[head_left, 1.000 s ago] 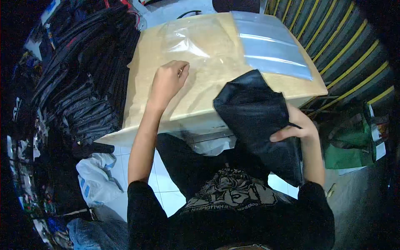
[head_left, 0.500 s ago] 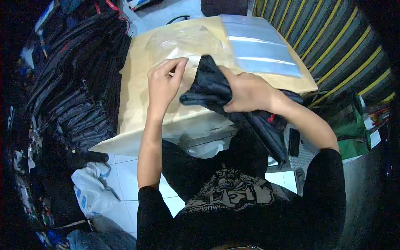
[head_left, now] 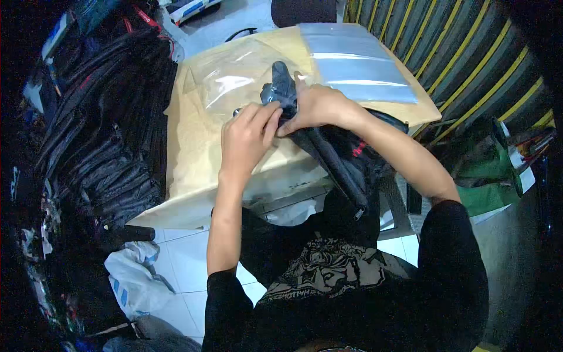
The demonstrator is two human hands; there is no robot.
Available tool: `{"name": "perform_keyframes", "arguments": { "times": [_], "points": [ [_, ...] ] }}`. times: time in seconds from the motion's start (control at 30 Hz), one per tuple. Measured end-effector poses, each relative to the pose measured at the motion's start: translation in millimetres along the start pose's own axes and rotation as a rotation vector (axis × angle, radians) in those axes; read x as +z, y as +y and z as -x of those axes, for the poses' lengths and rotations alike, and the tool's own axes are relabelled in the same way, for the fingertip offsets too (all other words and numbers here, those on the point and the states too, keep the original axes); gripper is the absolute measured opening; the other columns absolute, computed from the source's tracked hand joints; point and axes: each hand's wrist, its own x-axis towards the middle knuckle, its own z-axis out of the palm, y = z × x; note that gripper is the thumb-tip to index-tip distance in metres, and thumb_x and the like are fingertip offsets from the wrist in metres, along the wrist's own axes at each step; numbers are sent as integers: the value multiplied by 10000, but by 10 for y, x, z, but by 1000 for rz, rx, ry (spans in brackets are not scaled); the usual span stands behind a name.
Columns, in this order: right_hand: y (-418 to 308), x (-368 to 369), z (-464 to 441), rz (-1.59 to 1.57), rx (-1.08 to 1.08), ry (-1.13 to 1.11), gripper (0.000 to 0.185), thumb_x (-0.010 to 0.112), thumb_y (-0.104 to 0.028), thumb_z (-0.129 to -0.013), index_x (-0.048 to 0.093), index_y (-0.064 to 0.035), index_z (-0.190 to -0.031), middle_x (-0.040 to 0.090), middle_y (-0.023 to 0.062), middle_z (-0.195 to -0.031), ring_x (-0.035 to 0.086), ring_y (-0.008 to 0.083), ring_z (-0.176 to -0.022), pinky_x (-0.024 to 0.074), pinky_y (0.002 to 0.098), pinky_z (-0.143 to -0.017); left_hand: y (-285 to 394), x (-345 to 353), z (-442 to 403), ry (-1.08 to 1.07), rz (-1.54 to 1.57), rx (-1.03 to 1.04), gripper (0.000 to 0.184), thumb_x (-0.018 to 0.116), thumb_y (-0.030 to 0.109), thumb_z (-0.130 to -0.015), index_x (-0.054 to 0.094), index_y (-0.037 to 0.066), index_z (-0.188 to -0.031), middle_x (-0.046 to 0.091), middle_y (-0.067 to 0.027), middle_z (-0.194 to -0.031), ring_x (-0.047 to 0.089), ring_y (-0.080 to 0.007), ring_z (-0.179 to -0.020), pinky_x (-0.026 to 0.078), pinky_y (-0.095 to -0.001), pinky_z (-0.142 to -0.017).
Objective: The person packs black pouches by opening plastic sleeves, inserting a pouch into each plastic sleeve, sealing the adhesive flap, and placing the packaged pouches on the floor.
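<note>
A black zippered fabric piece (head_left: 334, 158) with red lettering hangs from my right hand (head_left: 319, 108) over the table's front edge. My right hand is closed around its upper part. Its bunched tip points away from me and has a bluish sheen, as if covered by clear film. Spread on the table is a clear plastic bag (head_left: 229, 82). The fingers of my left hand (head_left: 249, 135) are pinched together at the bag's near side, close to the black tip. What exactly lies between them is partly hidden, but it appears to be the bag's edge.
A tall pile of folded black fabric pieces (head_left: 111, 129) stands at the left. Flat clear plastic bags (head_left: 360, 64) lie stacked on the table (head_left: 193, 158) at the back right. A striped shutter (head_left: 451, 53) and a green bag (head_left: 489, 176) are to the right. A white plastic bag (head_left: 132, 276) rests on the floor.
My left hand has moved right and forward, up to the black piece. My right hand has shifted left and away from me, bringing the tip onto the clear plastic bag.
</note>
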Motion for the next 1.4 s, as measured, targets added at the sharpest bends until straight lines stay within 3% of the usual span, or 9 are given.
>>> {"name": "perform_keyframes", "arguments": {
  "times": [0.2, 0.37, 0.5, 0.8, 1.0, 1.07, 1.27, 1.33, 1.4],
  "points": [
    [299, -5, -163, -390, -348, 51, 909, 650, -708, -659, 579, 79, -1109, 646, 246, -980, 629, 350, -923, 478, 356, -848, 30, -28, 95, 33, -39, -52, 102, 687, 85, -776, 672, 66, -875, 570, -64, -707, 589, -226, -626, 477, -332, -547],
    [580, -168, -217, -464, -151, -229, 507, 697, -296, -773, 596, 85, -1091, 664, 173, -982, 625, 235, -847, 461, 332, -819, 112, -30, 290, 97, -96, -56, 143, 681, 71, -782, 654, 43, -920, 571, -75, -703, 571, -226, -594, 455, -324, -535],
    [471, -244, -78, -321, -9, -41, 432, 648, -285, -833, 613, 75, -1070, 671, 139, -932, 613, 183, -780, 472, 306, -743, 260, -247, 104, -96, -181, 39, 107, 682, 108, -768, 624, 51, -837, 536, -58, -688, 563, -221, -603, 453, -340, -548],
    [1106, 223, -33, -1357, 2, -377, 388, 695, -167, -824, 592, 136, -1043, 646, 174, -1029, 628, 198, -935, 494, 278, -852, 84, -26, 507, -255, -179, -101, 149, 637, 111, -763, 623, 66, -904, 551, -70, -781, 562, -253, -731, 469, -381, -642],
    [785, -33, 445, -321, 318, -119, 388, 688, -283, -828, 647, 61, -1003, 653, 60, -877, 601, 128, -792, 493, 270, -707, 56, 40, 634, -164, -161, -157, 132, 649, 67, -732, 620, 66, -860, 541, -64, -774, 545, -248, -709, 447, -370, -632],
    [1174, 239, 628, -847, 179, -216, 496, 660, -394, -831, 632, 26, -1094, 636, 4, -847, 529, 102, -702, 419, 260, -583, 7, 63, 650, -108, -151, -169, 133, 648, 64, -729, 618, 64, -858, 546, -63, -776, 547, -246, -713, 448, -367, -639],
    [1417, 1170, 1557, -2128, 266, -203, 771, 665, -181, -802, 243, -34, -1429, 525, 164, -1272, 600, 237, -1052, 489, 481, -915, 0, -10, 622, -139, -164, -136, 157, 643, 79, -745, 620, 62, -900, 558, -60, -783, 550, -241, -713, 461, -365, -638],
    [1289, 1736, 1852, -2261, -385, -74, 752, 642, -77, -792, 249, -92, -1432, 505, 167, -1283, 595, 246, -1046, 508, 533, -866, 97, -26, 521, -217, -244, -146, 169, 643, 94, -755, 622, 65, -920, 556, -60, -779, 551, -239, -711, 462, -366, -631],
    [999, 1877, 1978, -2271, 59, 200, 639, 589, -6, -810, 320, -87, -1384, 536, 154, -1232, 605, 260, -1009, 545, 512, -797, 116, 50, 341, -246, -283, -34, 210, 649, 141, -777, 626, 85, -978, 546, -52, -759, 558, -225, -699, 466, -355, -608]
  ]
}}
